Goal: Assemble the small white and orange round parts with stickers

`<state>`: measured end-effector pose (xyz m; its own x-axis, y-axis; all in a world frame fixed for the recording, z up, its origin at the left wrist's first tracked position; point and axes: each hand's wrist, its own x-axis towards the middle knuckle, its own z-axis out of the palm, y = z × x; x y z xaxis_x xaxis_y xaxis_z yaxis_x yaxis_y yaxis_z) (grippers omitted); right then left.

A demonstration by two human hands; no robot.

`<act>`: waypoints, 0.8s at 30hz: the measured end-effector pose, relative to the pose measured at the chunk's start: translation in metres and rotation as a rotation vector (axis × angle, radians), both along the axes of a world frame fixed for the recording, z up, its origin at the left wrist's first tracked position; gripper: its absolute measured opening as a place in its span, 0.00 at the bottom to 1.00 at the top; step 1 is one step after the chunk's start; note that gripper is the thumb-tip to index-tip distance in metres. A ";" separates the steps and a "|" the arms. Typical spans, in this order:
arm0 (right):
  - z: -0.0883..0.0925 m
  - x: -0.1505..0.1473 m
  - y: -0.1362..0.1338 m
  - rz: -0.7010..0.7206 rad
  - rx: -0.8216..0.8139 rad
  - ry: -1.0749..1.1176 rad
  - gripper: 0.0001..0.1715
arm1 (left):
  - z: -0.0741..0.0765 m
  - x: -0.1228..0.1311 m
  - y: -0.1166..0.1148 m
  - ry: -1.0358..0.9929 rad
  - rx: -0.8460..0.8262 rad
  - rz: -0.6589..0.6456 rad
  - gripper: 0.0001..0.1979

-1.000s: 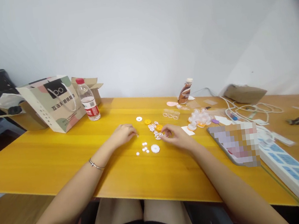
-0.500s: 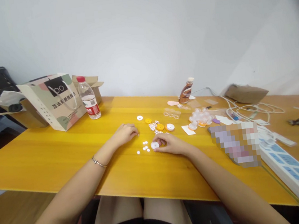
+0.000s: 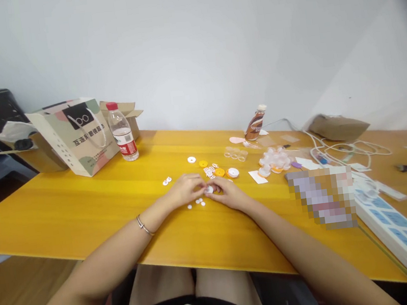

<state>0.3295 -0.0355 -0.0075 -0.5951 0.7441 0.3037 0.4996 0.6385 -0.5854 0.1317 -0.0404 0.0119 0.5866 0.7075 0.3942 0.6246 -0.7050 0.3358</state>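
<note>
Between the fingers of my right hand (image 3: 228, 194) is a small round white disc (image 3: 210, 190), held just above the table. My left hand (image 3: 187, 189) reaches across to it, thumb and fingertips pinched together at the disc's left edge. Anything tiny in that pinch is hidden. Small white round pieces (image 3: 198, 201) lie just below my hands, and a couple more white pieces (image 3: 167, 181) sit left of my left hand. Beyond my fingers are a white ring-like disc (image 3: 191, 160), yellow discs (image 3: 203, 164), white openwork pieces (image 3: 210, 172) and a white-topped round part (image 3: 232, 172).
A pile of clear plastic domed parts (image 3: 274, 160) stands to the right, near a brown drink bottle (image 3: 255, 124). Farther right are a power strip (image 3: 390, 223) and white cables (image 3: 336, 148). At left stand a water bottle (image 3: 124, 137) and a paper bag (image 3: 83, 142).
My left hand has moved right to meet the disc in my right hand. A couple of white pieces now show on the table where my left hand was covering.
</note>
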 end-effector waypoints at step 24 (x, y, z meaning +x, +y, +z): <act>-0.001 -0.003 0.000 0.004 -0.010 0.035 0.10 | -0.008 0.013 -0.004 0.038 0.067 0.014 0.08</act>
